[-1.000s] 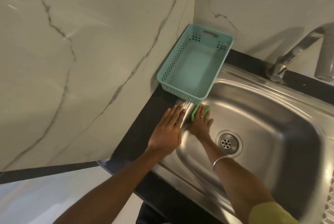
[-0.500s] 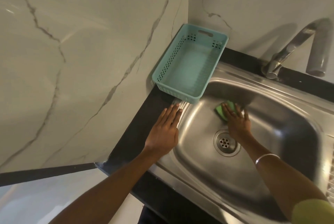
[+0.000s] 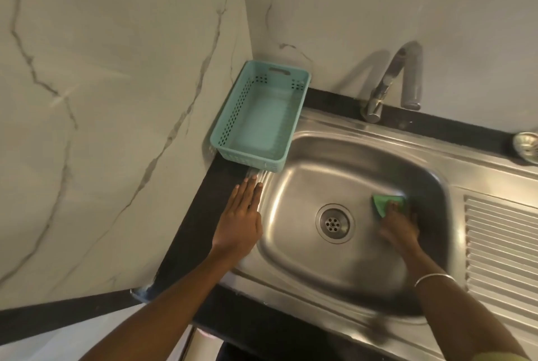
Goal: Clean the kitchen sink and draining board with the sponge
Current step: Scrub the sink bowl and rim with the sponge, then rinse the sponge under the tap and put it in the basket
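The right hand (image 3: pixel 397 225) presses the green sponge (image 3: pixel 385 204) against the basin floor of the steel sink (image 3: pixel 305 250), on the right side of the drain (image 3: pixel 334 223); its fingers lie over the sponge (motion blur hides whether they curl). The left hand (image 3: pixel 240 219) rests flat, fingers straight, on the sink's left rim, holding nothing. The ribbed draining board (image 3: pixel 500 244) lies to the right, a teal basket (image 3: pixel 262 120) in the corner.
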